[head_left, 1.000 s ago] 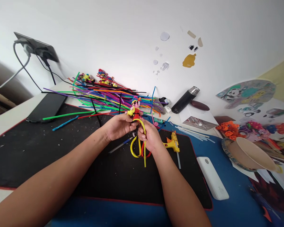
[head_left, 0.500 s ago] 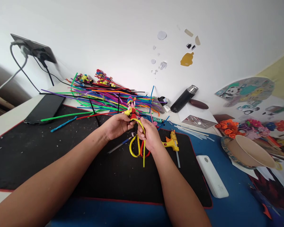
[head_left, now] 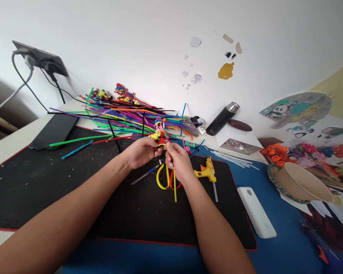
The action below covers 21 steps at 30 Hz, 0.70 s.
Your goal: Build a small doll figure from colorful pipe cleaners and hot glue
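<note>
My left hand pinches a small pipe-cleaner figure with a blue hat, yellow sleeve and red body, held upright. Against the figure's lower edge, my right hand is closed on a yellow pipe cleaner, whose free end hangs below the palm. The fingertips of both hands almost meet at the bottom of the figure. Under them on the black mat lie scissors with yellow and red handles, partly hidden by my right hand. A pen lies left of the scissors.
A heap of coloured pipe cleaners spreads behind my hands, with finished figures at the wall. A yellow glue gun and a white power bank lie to the right. A black flask leans farther back; a phone lies left.
The yellow pipe cleaner's arched loop between my hands has been drawn down flat against the figure's lower edge. My right fingers have closed in nearer the figure; the left hand barely moved.
</note>
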Motion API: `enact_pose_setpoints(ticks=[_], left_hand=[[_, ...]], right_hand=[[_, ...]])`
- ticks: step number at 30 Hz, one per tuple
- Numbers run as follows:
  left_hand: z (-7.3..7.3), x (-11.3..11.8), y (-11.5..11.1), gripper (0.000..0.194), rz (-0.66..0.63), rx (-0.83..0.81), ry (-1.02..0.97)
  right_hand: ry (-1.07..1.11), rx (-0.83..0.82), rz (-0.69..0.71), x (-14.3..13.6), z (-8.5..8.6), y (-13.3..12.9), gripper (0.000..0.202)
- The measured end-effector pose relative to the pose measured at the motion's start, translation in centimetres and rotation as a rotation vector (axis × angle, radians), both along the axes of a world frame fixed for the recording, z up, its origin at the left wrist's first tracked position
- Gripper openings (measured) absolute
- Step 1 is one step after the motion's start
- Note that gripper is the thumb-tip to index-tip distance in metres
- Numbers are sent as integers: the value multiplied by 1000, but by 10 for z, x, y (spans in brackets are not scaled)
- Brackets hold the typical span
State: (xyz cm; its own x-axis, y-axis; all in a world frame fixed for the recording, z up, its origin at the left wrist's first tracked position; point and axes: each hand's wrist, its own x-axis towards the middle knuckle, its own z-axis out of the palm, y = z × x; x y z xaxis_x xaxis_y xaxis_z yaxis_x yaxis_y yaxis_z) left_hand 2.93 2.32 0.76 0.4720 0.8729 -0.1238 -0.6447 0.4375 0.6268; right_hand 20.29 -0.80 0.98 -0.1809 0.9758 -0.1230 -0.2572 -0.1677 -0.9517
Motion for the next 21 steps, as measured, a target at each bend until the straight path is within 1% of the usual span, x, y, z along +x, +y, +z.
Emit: enact_pose_setpoints(ticks=[8, 11, 14, 21], left_hand=[[0, -1, -1, 20, -17, 39, -14], [1, -1, -2, 28, -21, 62, -27], [1, 0, -3, 34, 4, 73, -6], [1, 1, -4, 27, 13, 119, 28]], right_hand=[[57, -13, -7, 2, -2, 3, 50], [98, -30, -9, 5, -2, 6, 50], [144, -62, 25, 8, -3, 8, 50], [204, -136, 65, 11, -2, 8, 42]])
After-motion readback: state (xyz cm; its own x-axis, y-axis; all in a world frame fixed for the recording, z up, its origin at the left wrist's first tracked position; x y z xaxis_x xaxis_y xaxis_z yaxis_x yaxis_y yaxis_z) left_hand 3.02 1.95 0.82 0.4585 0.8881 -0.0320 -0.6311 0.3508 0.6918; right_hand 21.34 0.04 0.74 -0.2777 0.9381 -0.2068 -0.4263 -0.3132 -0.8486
